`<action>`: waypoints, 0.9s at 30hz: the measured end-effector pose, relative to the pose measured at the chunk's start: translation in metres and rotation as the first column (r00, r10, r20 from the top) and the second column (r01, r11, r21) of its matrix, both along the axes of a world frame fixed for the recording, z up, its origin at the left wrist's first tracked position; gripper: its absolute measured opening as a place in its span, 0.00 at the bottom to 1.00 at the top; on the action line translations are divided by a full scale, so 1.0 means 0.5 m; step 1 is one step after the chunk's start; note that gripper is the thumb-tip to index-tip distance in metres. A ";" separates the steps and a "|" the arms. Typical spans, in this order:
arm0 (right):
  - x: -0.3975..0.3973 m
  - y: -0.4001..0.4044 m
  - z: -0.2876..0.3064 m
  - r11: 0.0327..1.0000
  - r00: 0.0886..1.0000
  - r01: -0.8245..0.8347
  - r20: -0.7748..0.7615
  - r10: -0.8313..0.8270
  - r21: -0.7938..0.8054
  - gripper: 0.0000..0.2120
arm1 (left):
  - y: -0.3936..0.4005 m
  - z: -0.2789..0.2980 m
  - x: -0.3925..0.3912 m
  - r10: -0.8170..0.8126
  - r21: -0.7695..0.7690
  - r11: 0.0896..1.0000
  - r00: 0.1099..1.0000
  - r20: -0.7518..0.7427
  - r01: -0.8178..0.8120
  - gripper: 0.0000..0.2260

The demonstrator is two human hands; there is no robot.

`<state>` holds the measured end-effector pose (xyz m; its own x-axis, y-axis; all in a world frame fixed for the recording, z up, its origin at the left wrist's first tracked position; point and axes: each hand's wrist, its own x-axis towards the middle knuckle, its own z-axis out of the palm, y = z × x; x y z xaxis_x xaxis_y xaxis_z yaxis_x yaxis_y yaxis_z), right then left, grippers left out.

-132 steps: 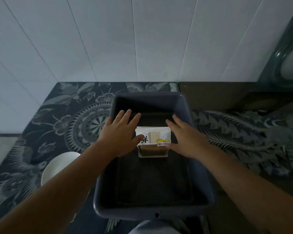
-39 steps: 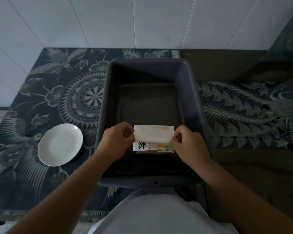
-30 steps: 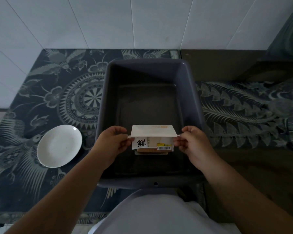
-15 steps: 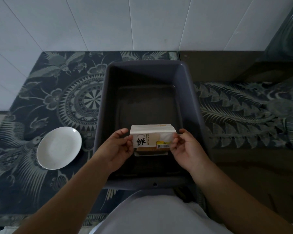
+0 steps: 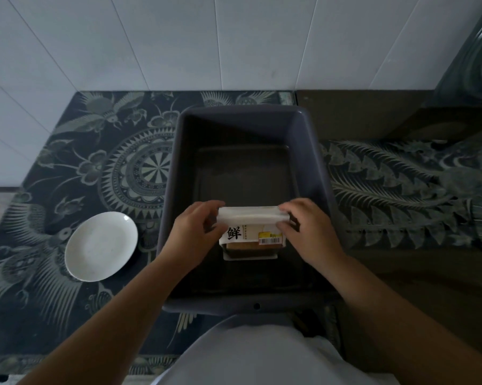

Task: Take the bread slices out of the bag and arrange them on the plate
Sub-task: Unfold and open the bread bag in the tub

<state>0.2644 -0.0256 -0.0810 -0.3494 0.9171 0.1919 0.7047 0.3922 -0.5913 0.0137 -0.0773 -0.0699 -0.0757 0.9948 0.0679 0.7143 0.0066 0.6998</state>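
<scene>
A white bread bag (image 5: 252, 230) with a black character and a yellow label stands inside a deep grey tub (image 5: 314, 159), near its front wall. Brown bread shows through the bag's clear lower part. My left hand (image 5: 195, 232) pinches the bag's top left corner. My right hand (image 5: 306, 232) pinches the top right corner. The top edge looks folded between my fingers. An empty white plate (image 5: 101, 245) lies on the counter left of the tub, about a hand's width from it.
The counter wears a dark patterned cloth (image 5: 67, 168) on the left and a feather-patterned part (image 5: 401, 190) on the right. A white panelled wall (image 5: 206, 43) rises behind. A dark round-rimmed object (image 5: 475, 51) stands at the far right.
My hands have kept hold of the bag's top corners. Its top flap, stretched wide a second ago, is now gathered and folded closer between my fingers.
</scene>
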 end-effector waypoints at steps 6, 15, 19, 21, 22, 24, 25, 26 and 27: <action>0.000 0.018 -0.005 0.987 0.981 -0.148 0.133 0.140 0.054 0.15 | 0.012 0.000 -0.006 -0.142 0.143 0.977 0.981 -0.134 0.160 0.07; -0.005 0.009 0.014 0.964 0.966 -0.195 0.203 0.158 0.178 0.07 | 0.005 0.019 0.009 -0.169 0.141 0.955 0.868 -0.468 0.262 0.07; 0.007 -0.004 0.026 0.947 0.950 -0.253 0.235 0.205 0.200 0.11 | -0.011 0.028 0.002 -0.228 0.185 0.915 0.837 -0.497 0.359 0.10; 0.014 -0.012 0.026 0.936 0.941 -0.278 0.259 0.220 0.215 0.13 | -0.021 0.032 -0.002 -0.279 0.201 0.877 0.804 -0.526 0.436 0.13; 0.016 -0.015 0.025 0.933 0.938 -0.284 0.264 0.224 0.219 0.13 | -0.024 0.033 -0.003 -0.296 0.200 0.866 0.794 -0.532 0.457 0.14; 0.019 -0.021 0.022 0.933 0.940 -0.284 0.255 0.226 0.221 0.13 | -0.027 0.035 -0.002 -0.319 0.181 0.865 0.791 -0.522 0.468 0.15; 0.018 -0.022 0.020 0.934 0.944 -0.279 0.244 0.223 0.223 0.13 | -0.027 0.036 0.000 -0.322 0.171 0.871 0.797 -0.511 0.461 0.14; 0.017 -0.023 0.019 0.936 0.948 -0.271 0.230 0.219 0.223 0.12 | -0.027 0.038 0.002 -0.321 0.165 0.878 0.808 -0.494 0.449 0.14; 0.017 -0.023 0.018 0.941 0.954 -0.260 0.211 0.215 0.217 0.12 | -0.027 0.039 0.003 -0.318 0.163 0.886 0.825 -0.468 0.434 0.14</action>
